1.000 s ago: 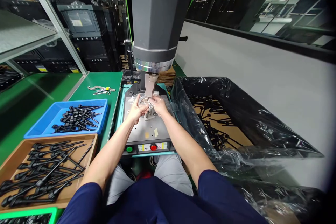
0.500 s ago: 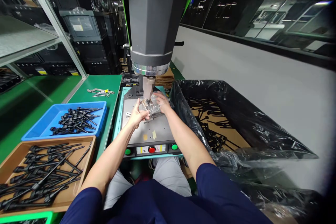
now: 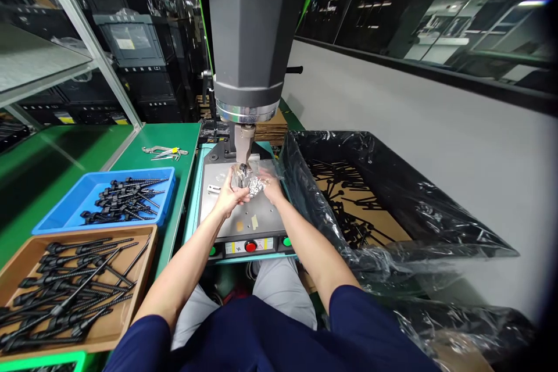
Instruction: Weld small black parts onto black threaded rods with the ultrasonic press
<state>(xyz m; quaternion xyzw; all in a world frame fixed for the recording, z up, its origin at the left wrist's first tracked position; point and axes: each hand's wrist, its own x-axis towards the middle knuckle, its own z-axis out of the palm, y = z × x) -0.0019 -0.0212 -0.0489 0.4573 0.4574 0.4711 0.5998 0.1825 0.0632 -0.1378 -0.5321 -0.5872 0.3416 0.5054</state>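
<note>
A crumpled piece of clear plastic film lies between my hands, over the metal plate of a bench press machine. My left hand is closed on the film's left side, thumb pointing right. On the other side my right hand grips the film, its fingers partly seen through it. A small black part shows at the film, right under the machine's metal horn; whether it touches the horn I cannot tell. Most of what lies beneath the film is hidden.
Left of the machine stand a blue tray and a brown tray, both with black threaded rods. Metal tools lie behind them. At right is a large bin lined with black plastic. Red and green buttons line the machine's front.
My right hand has come down and nearer with the film, which now bunches between the hands. The left hand has shifted little. The whole view has moved slightly.
</note>
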